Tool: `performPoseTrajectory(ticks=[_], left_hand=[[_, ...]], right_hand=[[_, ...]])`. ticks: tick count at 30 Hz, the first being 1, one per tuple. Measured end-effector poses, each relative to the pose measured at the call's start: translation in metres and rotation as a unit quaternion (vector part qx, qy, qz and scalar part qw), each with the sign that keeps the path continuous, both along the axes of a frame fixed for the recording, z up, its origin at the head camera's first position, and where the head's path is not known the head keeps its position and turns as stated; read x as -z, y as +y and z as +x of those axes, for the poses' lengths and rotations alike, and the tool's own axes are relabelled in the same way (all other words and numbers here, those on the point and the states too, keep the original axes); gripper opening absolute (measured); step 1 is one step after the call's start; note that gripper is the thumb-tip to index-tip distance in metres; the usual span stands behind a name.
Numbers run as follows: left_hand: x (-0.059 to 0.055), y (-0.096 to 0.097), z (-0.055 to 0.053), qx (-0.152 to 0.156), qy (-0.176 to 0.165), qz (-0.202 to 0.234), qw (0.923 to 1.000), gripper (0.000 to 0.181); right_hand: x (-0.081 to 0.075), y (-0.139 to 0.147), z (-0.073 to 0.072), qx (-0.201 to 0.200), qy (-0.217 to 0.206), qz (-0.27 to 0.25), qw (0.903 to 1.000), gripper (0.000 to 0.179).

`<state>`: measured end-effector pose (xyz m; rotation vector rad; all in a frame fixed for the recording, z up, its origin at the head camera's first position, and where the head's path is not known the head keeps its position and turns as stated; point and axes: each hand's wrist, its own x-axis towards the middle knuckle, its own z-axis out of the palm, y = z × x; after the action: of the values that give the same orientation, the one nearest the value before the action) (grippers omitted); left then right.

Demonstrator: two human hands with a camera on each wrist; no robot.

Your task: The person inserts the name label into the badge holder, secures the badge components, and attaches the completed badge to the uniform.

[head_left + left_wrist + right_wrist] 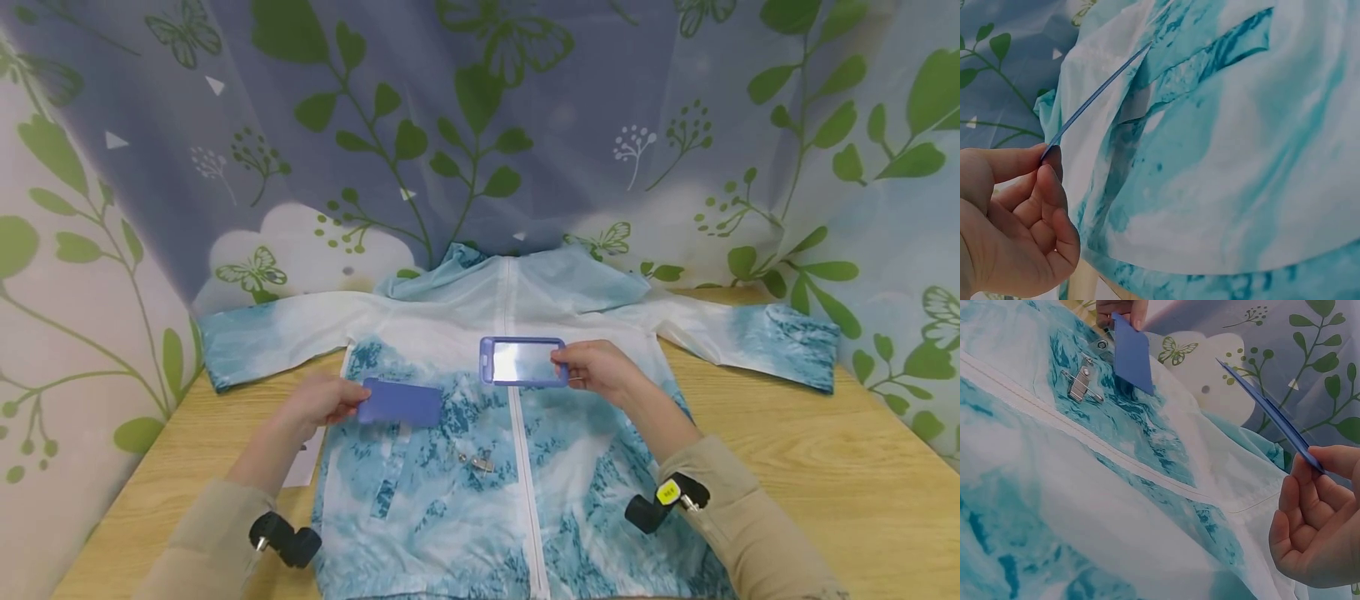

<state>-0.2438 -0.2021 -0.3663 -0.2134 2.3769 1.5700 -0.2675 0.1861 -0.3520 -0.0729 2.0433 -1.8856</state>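
My left hand (324, 400) pinches the near end of a flat blue-purple plastic panel (401, 404) between thumb and fingers. It hovers over the left half of a zipped blue-and-white jacket (600, 467). In the left wrist view the panel (1094, 97) appears edge-on as a thin strip. My right hand (600, 367) pinches the right end of a blue-purple badge holder frame (486, 360) with a shiny clear window, held above the zipper. A metal badge clip with a pin (1080, 382) lies on the jacket, apart from both hands.
The jacket lies spread out, sleeves to both sides, on a wooden table (795, 467). A white card or paper (302, 468) sticks out beside its left edge. A leaf-and-butterfly patterned curtain (420, 100) stands behind and at both sides.
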Motion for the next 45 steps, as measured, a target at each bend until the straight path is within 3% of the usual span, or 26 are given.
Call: performPoseTrajectory(ticks=[8,15,33,45], left_hand=[[0.007,-0.001,0.0,0.002,-0.01,-0.012,0.9999,0.018],[0.01,-0.001,0.002,-0.016,-0.013,-0.057,0.9982,0.018],[0.011,-0.009,0.001,-0.013,0.019,-0.112,0.9935,0.025],[0.001,-0.034,0.004,0.01,0.03,-0.071,0.997,0.045]], right_hand=[[0.001,0.001,0.0,-0.001,0.002,-0.005,1.0,0.019],[0.002,0.001,-0.001,0.009,-0.002,-0.001,1.0,0.019],[0.0,0.001,0.003,0.001,0.002,0.003,1.0,0.019],[0.0,0.0,0.001,0.002,-0.004,0.001,1.0,0.017]])
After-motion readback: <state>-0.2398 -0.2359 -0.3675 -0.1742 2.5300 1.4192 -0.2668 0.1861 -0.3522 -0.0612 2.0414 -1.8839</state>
